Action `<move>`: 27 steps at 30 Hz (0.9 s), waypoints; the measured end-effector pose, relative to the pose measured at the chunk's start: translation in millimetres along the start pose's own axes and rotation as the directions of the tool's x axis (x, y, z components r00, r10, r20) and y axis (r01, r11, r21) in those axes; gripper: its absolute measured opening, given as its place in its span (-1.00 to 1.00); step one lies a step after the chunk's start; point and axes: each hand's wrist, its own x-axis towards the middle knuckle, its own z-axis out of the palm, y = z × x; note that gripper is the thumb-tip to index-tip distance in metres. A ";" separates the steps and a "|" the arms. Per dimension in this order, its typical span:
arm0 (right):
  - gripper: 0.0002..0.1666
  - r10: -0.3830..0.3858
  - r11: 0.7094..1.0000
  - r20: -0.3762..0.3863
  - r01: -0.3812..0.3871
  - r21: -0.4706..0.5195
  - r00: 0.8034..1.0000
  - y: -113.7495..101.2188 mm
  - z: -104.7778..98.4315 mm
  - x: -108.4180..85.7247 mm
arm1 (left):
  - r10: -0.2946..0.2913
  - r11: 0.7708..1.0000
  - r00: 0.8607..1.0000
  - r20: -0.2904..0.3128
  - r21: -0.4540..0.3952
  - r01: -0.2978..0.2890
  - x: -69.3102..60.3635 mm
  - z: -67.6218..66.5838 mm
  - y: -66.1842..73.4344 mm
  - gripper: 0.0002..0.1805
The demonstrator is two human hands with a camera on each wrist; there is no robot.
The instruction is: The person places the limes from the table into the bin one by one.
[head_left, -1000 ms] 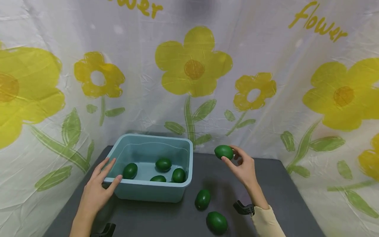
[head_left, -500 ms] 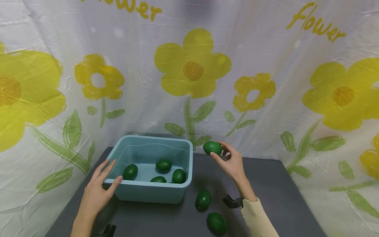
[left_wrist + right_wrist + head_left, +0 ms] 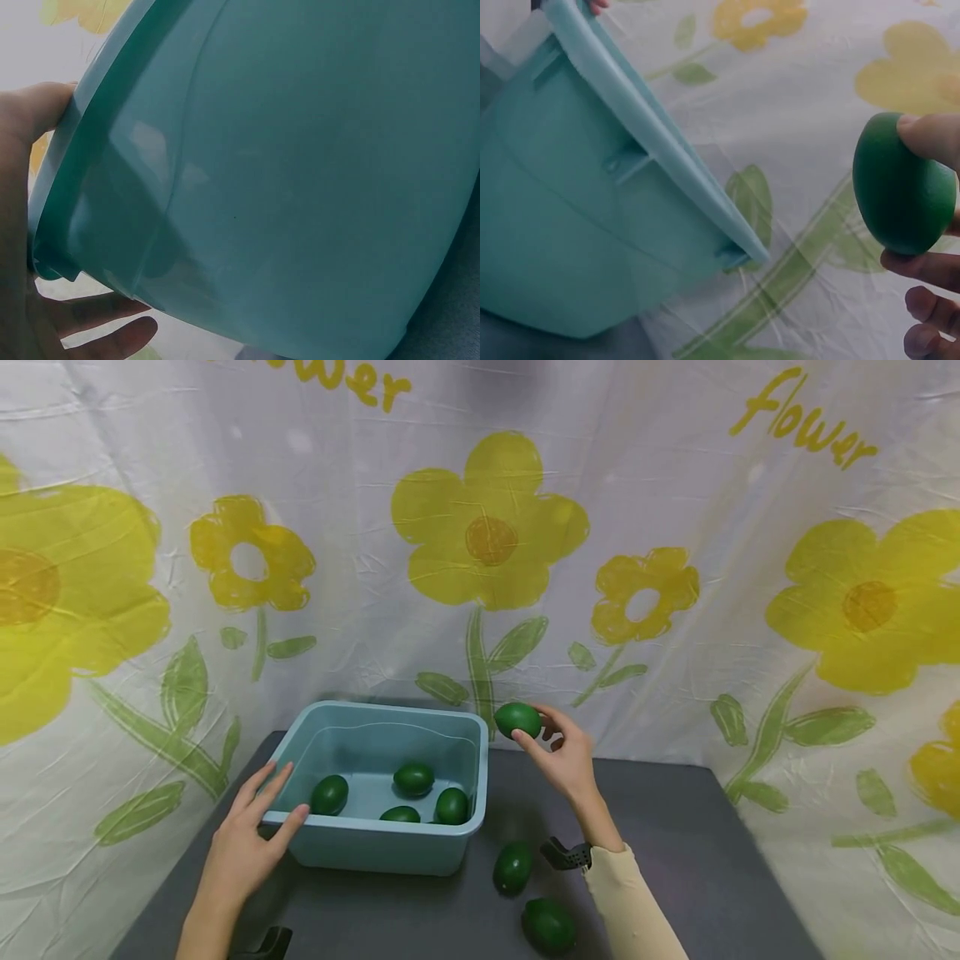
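Pinched between the thumb and fingers of my right hand (image 3: pixel 566 760) is a green lime (image 3: pixel 517 720), raised just right of the bin's right rim. The right wrist view shows this lime (image 3: pixel 904 184) upright, with the thumb on top and a finger under it. My left hand (image 3: pixel 243 839) rests on the front left corner of the light blue plastic bin (image 3: pixel 375 850). Its fingers are fairly straight along the left rim and its thumb touches the front rim. Inside the bin lie several limes (image 3: pixel 414 779), some partly hidden by the front wall.
Two more limes lie on the dark grey table (image 3: pixel 675 835) right of the bin, one (image 3: pixel 513 868) near it and another (image 3: pixel 549 927) closer to the front. A flower-printed curtain (image 3: pixel 360 635) hangs behind and on both sides.
My right hand has carried the lime leftward and slightly up, from over the table's right part to close by the bin's right rim. My left hand and the bin have stayed put.
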 end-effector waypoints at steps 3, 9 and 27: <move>-0.44 -0.006 1.000 0.011 0.006 0.009 1.000 -3.7 6.0 4.4 | -0.004 1.000 1.000 0.000 0.001 0.004 -0.9 -0.3 0.1 -0.21; -0.42 -0.006 1.000 0.032 0.006 0.022 0.999 -8.3 17.2 9.3 | -0.009 1.000 1.000 0.004 0.005 0.009 -1.2 -0.5 0.3 -0.21; -0.40 0.074 0.995 0.132 -0.082 0.058 0.988 -9.3 48.6 20.4 | -0.007 1.000 1.000 -0.004 0.004 0.007 -0.2 1.3 -0.9 -0.20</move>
